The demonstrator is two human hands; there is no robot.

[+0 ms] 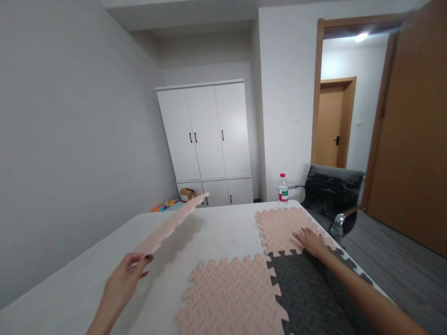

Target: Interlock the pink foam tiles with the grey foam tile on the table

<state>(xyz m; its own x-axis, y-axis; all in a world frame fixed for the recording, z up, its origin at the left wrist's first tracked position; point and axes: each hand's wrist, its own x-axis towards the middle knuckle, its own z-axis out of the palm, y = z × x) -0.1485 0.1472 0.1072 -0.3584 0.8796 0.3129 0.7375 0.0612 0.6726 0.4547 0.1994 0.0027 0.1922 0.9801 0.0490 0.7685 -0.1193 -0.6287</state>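
Note:
My left hand [125,278] grips the near corner of a loose pink foam puzzle mat [173,223] and holds it up, tilted, above the white table [87,274]. My right hand [311,242] lies flat, fingers spread, on the seam between a far pink mat [282,225] and a dark grey mat [307,293]. A near pink mat [232,295] is interlocked with the grey one on its left. These three mats lie flat on the table's right half.
A water bottle [282,189] stands at the table's far edge. A black office chair [331,195] sits behind the right corner. A white cabinet [209,139] fills the back wall, with a cardboard box [187,194] and colourful pieces on the floor. An open door [412,139] is at right.

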